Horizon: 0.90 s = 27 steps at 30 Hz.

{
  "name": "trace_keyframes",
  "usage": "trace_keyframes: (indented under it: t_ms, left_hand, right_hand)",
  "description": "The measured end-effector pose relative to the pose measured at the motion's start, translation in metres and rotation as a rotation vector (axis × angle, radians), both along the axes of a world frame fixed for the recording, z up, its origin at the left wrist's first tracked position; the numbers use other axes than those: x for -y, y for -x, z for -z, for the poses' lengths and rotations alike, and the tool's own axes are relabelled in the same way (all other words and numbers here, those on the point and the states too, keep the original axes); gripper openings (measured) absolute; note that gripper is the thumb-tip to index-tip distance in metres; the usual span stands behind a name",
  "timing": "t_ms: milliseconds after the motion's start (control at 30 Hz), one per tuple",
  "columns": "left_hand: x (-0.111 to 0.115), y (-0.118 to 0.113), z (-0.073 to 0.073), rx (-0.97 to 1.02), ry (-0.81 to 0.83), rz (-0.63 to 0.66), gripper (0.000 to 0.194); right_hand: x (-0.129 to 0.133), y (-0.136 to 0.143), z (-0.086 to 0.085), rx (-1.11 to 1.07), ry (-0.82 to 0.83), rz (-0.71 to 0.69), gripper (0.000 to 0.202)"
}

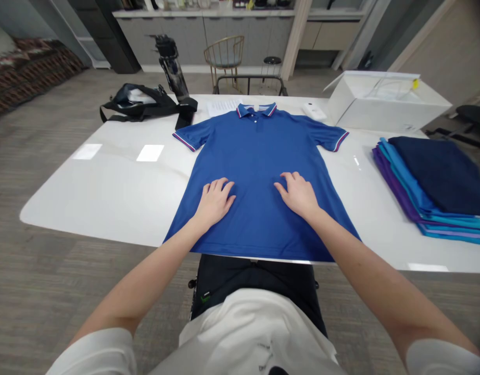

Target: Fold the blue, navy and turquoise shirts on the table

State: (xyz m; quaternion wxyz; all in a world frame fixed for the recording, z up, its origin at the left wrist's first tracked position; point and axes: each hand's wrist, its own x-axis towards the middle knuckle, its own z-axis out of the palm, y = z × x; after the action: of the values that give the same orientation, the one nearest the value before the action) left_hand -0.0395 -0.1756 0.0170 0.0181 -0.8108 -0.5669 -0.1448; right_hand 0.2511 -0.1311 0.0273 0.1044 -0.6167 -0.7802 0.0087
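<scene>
A blue polo shirt (259,156) lies spread on the white table (118,182), its collar at the far side and its hem along the near edge. Red and white stripes trim its collar and sleeve ends. My left hand (216,200) rests on the left part of the shirt, palm down with fingers apart. On the right part lies my right hand (298,194), also palm down, with thumb and fingers spread. Neither hand grips the cloth, which looks mostly smooth between them.
Folded clothes (439,177) are stacked at the right. Behind them stands a white box (380,104), with a small white item (314,111) beside it. A black bag (142,102) and a dark bottle (173,70) are at the back left, near a paper sheet (223,107).
</scene>
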Motion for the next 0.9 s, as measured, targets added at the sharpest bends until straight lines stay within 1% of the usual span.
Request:
trace_keyframes:
  t_ms: [67, 133, 233, 300, 333, 400, 500, 533, 600, 667, 700, 767, 833, 900]
  left_hand:
    - [0.0, -0.001, 0.006, 0.016, 0.02, -0.014, 0.04]
    - [0.005, -0.002, 0.008, 0.013, 0.032, -0.019, 0.039]
    - [0.006, -0.002, 0.003, -0.004, 0.043, -0.005, 0.041]
    - [-0.008, 0.0, -0.003, -0.003, 0.049, 0.01, 0.042]
    - [-0.021, 0.002, -0.005, 0.002, 0.044, 0.005, 0.042]
    - [-0.059, 0.009, -0.008, 0.009, 0.017, -0.038, 0.043]
    - [-0.137, 0.025, -0.01, 0.007, -0.019, -0.159, 0.048]
    - [-0.164, 0.031, -0.01, 0.006, -0.015, -0.218, 0.05]
    - [-0.213, 0.041, -0.008, 0.007, 0.009, -0.336, 0.053]
    - [-0.252, 0.047, -0.006, 0.01, 0.051, -0.418, 0.054]
    - [-0.267, 0.049, -0.004, 0.011, 0.077, -0.442, 0.054]
    - [-0.292, 0.051, 0.0, 0.018, 0.135, -0.471, 0.054]
    - [-0.308, 0.053, 0.007, 0.019, 0.182, -0.49, 0.057]
    - [-0.319, 0.056, 0.015, 0.02, 0.216, -0.512, 0.064]
  right_hand:
    - [-0.001, -0.015, 0.007, 0.022, 0.005, 0.011, 0.043]
    - [0.004, -0.025, 0.011, 0.03, 0.01, 0.003, 0.041]
    - [0.008, -0.032, 0.011, 0.006, 0.05, -0.025, 0.039]
    - [-0.004, -0.037, 0.007, -0.02, 0.086, -0.029, 0.038]
    - [-0.016, -0.04, 0.004, -0.032, 0.085, -0.021, 0.038]
    - [-0.053, -0.05, -0.001, -0.056, 0.027, 0.014, 0.038]
    - [-0.128, -0.075, -0.004, -0.075, -0.107, 0.119, 0.039]
    - [-0.154, -0.086, -0.003, -0.069, -0.132, 0.166, 0.038]
    - [-0.2, -0.106, 0.0, -0.063, -0.137, 0.293, 0.038]
    - [-0.234, -0.122, 0.004, -0.063, -0.104, 0.383, 0.039]
    - [-0.247, -0.127, 0.007, -0.061, -0.083, 0.406, 0.04]
    - [-0.266, -0.133, 0.011, -0.051, -0.046, 0.415, 0.041]
    - [-0.277, -0.134, 0.015, -0.039, -0.013, 0.409, 0.043]
    - [-0.283, -0.135, 0.019, -0.031, 0.024, 0.431, 0.049]
